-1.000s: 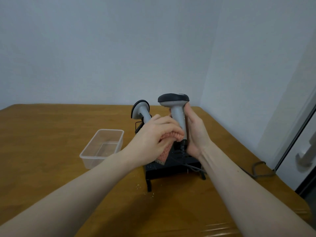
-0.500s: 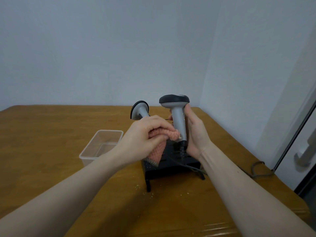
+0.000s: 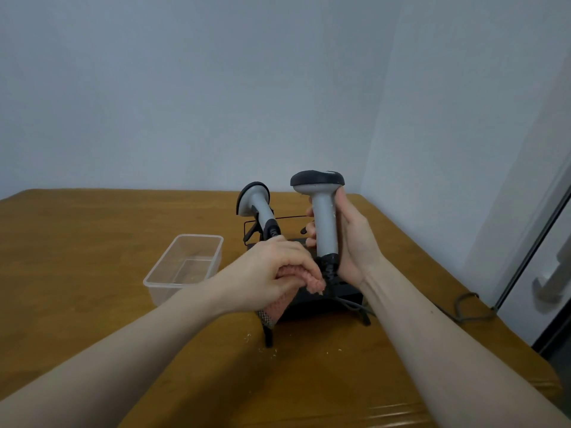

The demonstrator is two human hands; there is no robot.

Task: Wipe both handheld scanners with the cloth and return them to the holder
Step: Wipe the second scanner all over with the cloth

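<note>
Wooden surface (image 3: pixel 92 257) carries a black holder (image 3: pixel 336 290) with one scanner (image 3: pixel 256 205) seated. Right hand (image 3: pixel 355 242) grips the second scanner (image 3: pixel 323 217) upright above it. Left hand (image 3: pixel 272 276), fingers curled, pinches the pink cloth (image 3: pixel 312 281) at the handle base. Recommended: wipe upward, steadying the handle.

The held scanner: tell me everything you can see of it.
The held scanner stands upright above the black holder. It has a grey, plastic-looking handle and a dark, broad head on top, turned left. A black coiled cord leaves its foot. The right hand grips the handle from the right. The left hand holds the pink cloth near the foot; contact with the scanner itself is unclear.
</note>
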